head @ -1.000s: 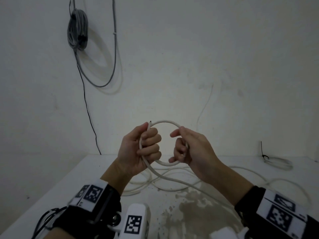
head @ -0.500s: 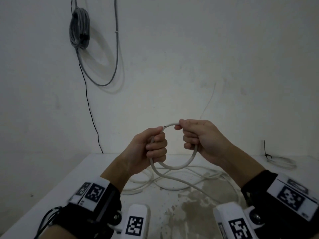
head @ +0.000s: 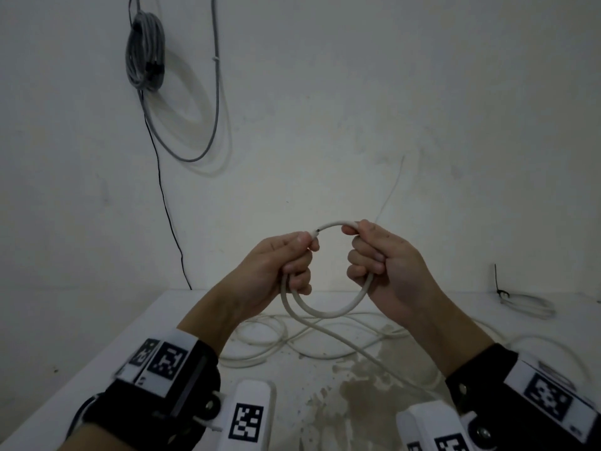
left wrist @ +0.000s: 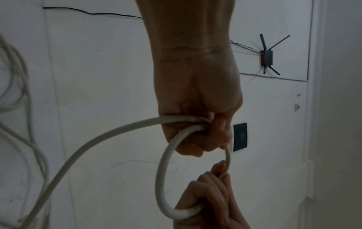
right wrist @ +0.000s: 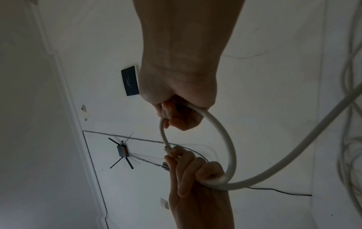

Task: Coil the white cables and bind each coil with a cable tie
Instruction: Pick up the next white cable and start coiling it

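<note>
The left hand (head: 279, 265) and the right hand (head: 383, 268) are raised side by side above the white table (head: 97, 359), each with its fingers curled round the thick white round cable (head: 328, 312). Between them the cable forms one small upright loop. The left fingers (head: 300, 278) grip two strands where the loop crosses, and the thumb and forefinger pinch the cable's cut end just above. The right fingers (head: 364, 257) wrap the loop's opposite side. From below the left fingers the rest of the cable runs down under the right wrist to loose white turns lying on the table beyond the hands. Far right of the right fingers lies another white coil (head: 527, 304), seemingly bound by a black cable tie (head: 497, 281). On the wall far above the left fingers hangs a grey cable bundle (head: 144, 56).
</note>
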Demonstrator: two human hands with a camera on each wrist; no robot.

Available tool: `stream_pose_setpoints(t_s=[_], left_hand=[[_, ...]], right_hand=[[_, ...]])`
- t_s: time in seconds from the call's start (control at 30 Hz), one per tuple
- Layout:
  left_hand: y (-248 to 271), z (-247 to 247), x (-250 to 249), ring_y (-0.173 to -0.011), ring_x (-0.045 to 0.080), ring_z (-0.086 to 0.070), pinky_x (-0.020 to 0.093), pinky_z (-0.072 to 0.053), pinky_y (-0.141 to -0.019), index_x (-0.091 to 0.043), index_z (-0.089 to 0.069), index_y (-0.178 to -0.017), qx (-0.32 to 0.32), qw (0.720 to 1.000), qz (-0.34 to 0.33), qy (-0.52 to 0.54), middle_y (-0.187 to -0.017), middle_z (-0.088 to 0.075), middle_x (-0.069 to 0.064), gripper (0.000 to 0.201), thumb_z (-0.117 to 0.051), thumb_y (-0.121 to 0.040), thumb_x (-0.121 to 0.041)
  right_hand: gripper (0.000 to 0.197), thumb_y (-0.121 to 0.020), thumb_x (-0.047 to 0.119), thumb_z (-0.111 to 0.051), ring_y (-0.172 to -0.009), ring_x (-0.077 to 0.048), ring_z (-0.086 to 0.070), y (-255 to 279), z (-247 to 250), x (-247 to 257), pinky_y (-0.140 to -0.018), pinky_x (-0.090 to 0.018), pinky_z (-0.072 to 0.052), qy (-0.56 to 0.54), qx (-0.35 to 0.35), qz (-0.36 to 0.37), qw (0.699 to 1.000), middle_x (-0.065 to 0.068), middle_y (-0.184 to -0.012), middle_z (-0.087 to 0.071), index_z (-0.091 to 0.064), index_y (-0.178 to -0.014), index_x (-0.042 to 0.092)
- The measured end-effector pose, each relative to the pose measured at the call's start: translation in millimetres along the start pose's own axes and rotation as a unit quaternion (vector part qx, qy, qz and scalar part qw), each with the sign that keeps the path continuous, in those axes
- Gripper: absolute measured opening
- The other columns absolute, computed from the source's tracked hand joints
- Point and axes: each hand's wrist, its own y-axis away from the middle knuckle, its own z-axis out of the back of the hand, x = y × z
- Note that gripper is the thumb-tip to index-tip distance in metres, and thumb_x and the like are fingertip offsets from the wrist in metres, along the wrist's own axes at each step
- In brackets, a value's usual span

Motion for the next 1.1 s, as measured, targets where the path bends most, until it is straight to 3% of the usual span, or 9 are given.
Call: stream_pose_setpoints(t_s=[0.17, 0.23, 0.3, 0.4, 0.5, 0.67, 0.9, 1.0, 1.1], left_hand=[[-4, -5, -10, -0.035, 0.002, -0.02, 0.014, -0.017, -0.037, -0.01, -0.048, -0.076, -0.02, 0.999, -0.026, -0.031, -0.046, -0.026, -0.011, 0.026, -0.037, -0.096, -0.022], [-7, -7, -15, -0.032, 0.001, -0.017, 0.015, -0.011, -0.036, -0.014, -0.043, -0.07, -0.049, 0.998, -0.037, 0.023, -0.042, -0.024, -0.012, 0.03, -0.032, -0.098, -0.02], [-10, -9, -22, -0.029, 0.0, -0.016, 0.015, -0.008, -0.035, -0.017, -0.038, -0.065, -0.07, 0.994, -0.045, 0.071, -0.039, -0.022, -0.013, 0.032, -0.03, -0.096, -0.021], [-11, -4, -34, -0.028, 0.001, -0.016, 0.016, -0.007, -0.034, -0.019, -0.035, -0.062, -0.109, 0.987, -0.057, 0.098, -0.038, -0.021, -0.012, 0.033, -0.031, -0.095, -0.023], [-5, 11, -46, -0.028, 0.001, -0.016, 0.017, -0.006, -0.035, -0.02, -0.034, -0.061, -0.156, 0.98, -0.083, 0.092, -0.038, -0.021, -0.012, 0.033, -0.031, -0.094, -0.023], [6, 36, -52, -0.029, 0.002, -0.016, 0.019, -0.009, -0.037, -0.019, -0.033, -0.062, -0.212, 0.97, -0.105, 0.05, -0.039, -0.021, -0.011, 0.034, -0.032, -0.095, -0.022], [3, 33, -40, -0.033, 0.003, -0.018, 0.02, -0.013, -0.04, -0.017, -0.036, -0.066, -0.22, 0.966, -0.132, -0.015, -0.041, -0.024, -0.012, 0.034, -0.031, -0.099, -0.021], [-5, 27, -37, -0.036, 0.004, -0.017, 0.019, -0.015, -0.039, -0.017, -0.037, -0.067, -0.229, 0.96, -0.157, -0.017, -0.044, -0.023, -0.01, 0.034, -0.032, -0.1, -0.022], [-10, 18, -28, -0.038, 0.005, -0.018, 0.018, -0.016, -0.039, -0.017, -0.036, -0.068, -0.245, 0.954, -0.168, -0.038, -0.045, -0.025, -0.01, 0.034, -0.031, -0.101, -0.022]], right_hand=[[0.031, -0.096, 0.029, -0.042, -0.043, -0.007, -0.041, 0, 4, -8, -0.053, -0.024, -0.048, -0.019, 0.008, -0.023, 1.0, 0.004, -0.049, -0.038, -0.062, -0.086, 0.007], [0.046, -0.096, 0.04, -0.033, -0.069, -0.018, -0.06, 2, 11, -21, -0.074, -0.037, -0.05, -0.001, 0.035, -0.071, 0.997, -0.006, -0.067, -0.06, -0.066, -0.091, 0.008], [0.043, -0.089, 0.039, -0.035, -0.095, -0.02, -0.062, 6, 20, -40, -0.084, -0.034, -0.043, 0.093, 0.076, -0.1, 0.988, -0.01, -0.093, -0.069, -0.067, -0.097, 0.011], [0.026, -0.089, 0.033, -0.043, -0.095, -0.017, -0.063, 12, 37, -65, -0.084, -0.019, -0.043, 0.419, 0.145, -0.077, 0.893, -0.003, -0.091, -0.069, -0.064, -0.091, 0.018], [0.038, -0.097, 0.045, -0.039, -0.07, -0.021, -0.061, 12, 59, -65, -0.077, -0.036, -0.05, 0.557, 0.124, -0.111, 0.814, 0.0, -0.071, -0.06, -0.056, -0.073, 0.021], [0.073, -0.055, 0.091, -0.028, -0.046, -0.017, -0.043, -10, 72, -19, -0.057, -0.028, -0.039, 0.742, -0.003, -0.092, 0.664, 0.001, -0.048, -0.04, -0.032, -0.049, 0.018], [0.061, -0.074, 0.059, -0.066, -0.052, -0.024, -0.047, -35, 19, 76, -0.05, -0.027, -0.029, 0.76, -0.18, 0.097, 0.617, -0.004, -0.047, -0.041, -0.041, -0.048, 0.011], [0.04, -0.083, 0.041, -0.065, -0.066, -0.025, -0.051, -38, -6, 103, -0.061, -0.027, -0.033, 0.72, -0.185, 0.183, 0.643, 0.0, -0.058, -0.049, -0.053, -0.061, 0.01], [0.024, -0.087, 0.023, -0.06, -0.062, -0.021, -0.051, -34, -16, 92, -0.055, -0.025, -0.033, 0.692, -0.147, 0.172, 0.685, -0.005, -0.063, -0.056, -0.065, -0.073, 0.004]])
